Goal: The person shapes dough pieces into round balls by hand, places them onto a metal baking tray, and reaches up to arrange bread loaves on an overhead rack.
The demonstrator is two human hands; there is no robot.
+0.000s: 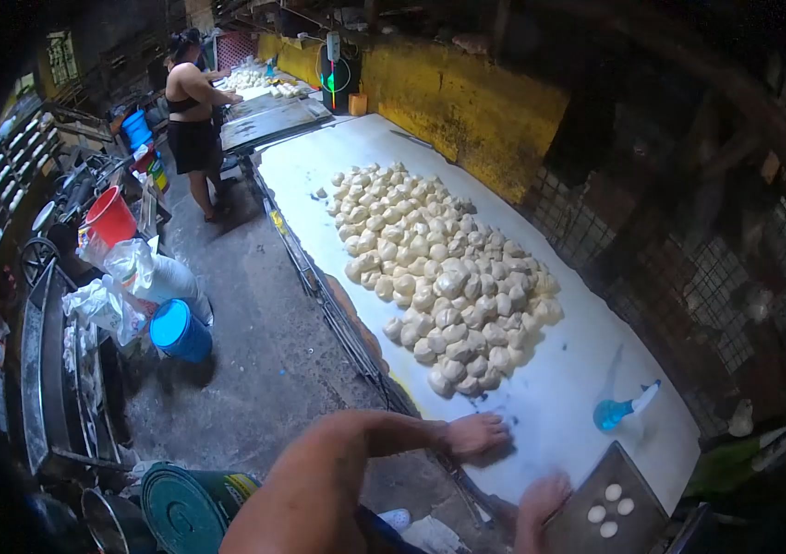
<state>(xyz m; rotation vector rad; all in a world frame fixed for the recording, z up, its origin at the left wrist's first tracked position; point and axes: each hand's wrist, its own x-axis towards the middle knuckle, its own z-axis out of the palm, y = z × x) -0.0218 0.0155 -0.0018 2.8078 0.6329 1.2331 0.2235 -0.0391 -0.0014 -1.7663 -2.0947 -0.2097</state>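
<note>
Passable: over white desk (550, 379), between dough heap (448, 277) and blue spray bottle (613, 415); beyond heap, toward far end; more narrowly, along yellow wall (467, 102). Obstructed: mid-desk, by heap; near end, by spray bottle and dark tray (647, 494).

The counter (556, 434) is of white colour with a few small dark spots, and the dough balls (448, 286) on it are pale cream, while the smaller dough rounds (608, 529) look nearly white against the dark grey-brown tray (642, 471). The spray bottle (611, 414) is bright blue at its body, and the wall (448, 97) is yellow with blackish stains. The floor (236, 305) is grey with darker patches, one bucket (111, 219) is red, another bucket (181, 334) is blue, and the lidded pail (182, 512) is dark green with a yellow marking.
</note>
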